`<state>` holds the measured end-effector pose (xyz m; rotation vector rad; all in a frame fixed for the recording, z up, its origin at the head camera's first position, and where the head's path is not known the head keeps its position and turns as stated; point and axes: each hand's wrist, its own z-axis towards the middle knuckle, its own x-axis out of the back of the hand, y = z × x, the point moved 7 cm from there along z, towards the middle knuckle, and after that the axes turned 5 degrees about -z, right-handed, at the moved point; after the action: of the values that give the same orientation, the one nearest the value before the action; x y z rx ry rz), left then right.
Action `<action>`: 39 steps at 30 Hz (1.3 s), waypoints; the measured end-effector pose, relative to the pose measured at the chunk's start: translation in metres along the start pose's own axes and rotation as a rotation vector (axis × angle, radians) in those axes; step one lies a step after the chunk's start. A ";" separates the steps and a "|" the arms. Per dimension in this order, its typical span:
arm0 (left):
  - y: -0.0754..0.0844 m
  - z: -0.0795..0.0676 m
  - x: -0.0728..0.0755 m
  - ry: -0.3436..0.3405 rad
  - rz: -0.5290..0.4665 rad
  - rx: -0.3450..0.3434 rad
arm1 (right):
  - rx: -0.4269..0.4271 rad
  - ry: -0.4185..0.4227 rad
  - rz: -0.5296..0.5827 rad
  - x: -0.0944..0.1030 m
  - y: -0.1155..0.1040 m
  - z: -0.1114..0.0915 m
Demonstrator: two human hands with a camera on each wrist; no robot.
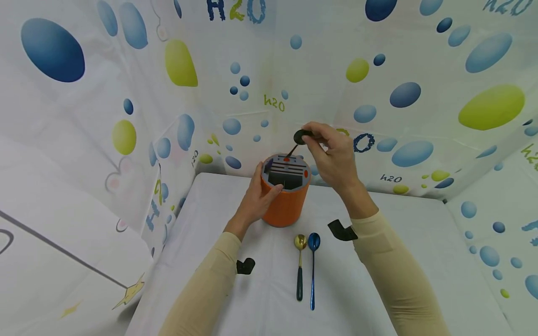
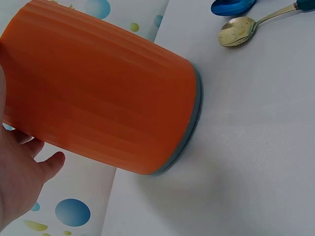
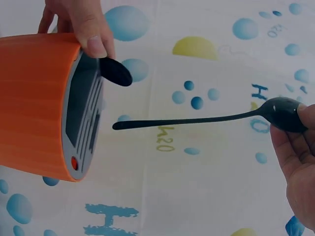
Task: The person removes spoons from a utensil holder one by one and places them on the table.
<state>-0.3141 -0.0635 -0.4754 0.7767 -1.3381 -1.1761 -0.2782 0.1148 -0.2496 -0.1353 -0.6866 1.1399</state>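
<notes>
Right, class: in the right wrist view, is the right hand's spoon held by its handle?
No, the right hand pinches the dark spoon by its bowl, the handle pointing toward the orange holder.

Two hands [image 1: 257,198]; one orange holder [image 1: 282,208]; one gold spoon [image 1: 300,242]; one blue spoon [image 1: 314,242]; two black spoons [image 3: 283,113]

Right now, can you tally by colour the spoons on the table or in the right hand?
Black spoon, in the right hand: 1
Gold spoon with a dark handle, on the table: 1
Blue spoon, beside it: 1
Total: 3
</notes>
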 end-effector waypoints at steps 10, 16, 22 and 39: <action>-0.001 0.000 -0.001 -0.001 -0.007 0.009 | 0.016 0.018 -0.005 0.006 -0.008 -0.002; 0.000 0.000 -0.002 0.003 -0.009 0.023 | 0.023 0.015 0.015 0.013 -0.014 -0.005; 0.001 0.000 -0.002 0.008 -0.010 0.036 | 0.039 0.016 0.058 0.018 -0.022 -0.006; 0.000 0.001 -0.003 0.014 -0.012 0.045 | -0.055 0.006 0.244 0.024 -0.028 -0.015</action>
<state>-0.3149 -0.0600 -0.4759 0.8250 -1.3542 -1.1518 -0.2423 0.1273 -0.2390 -0.2750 -0.7093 1.3538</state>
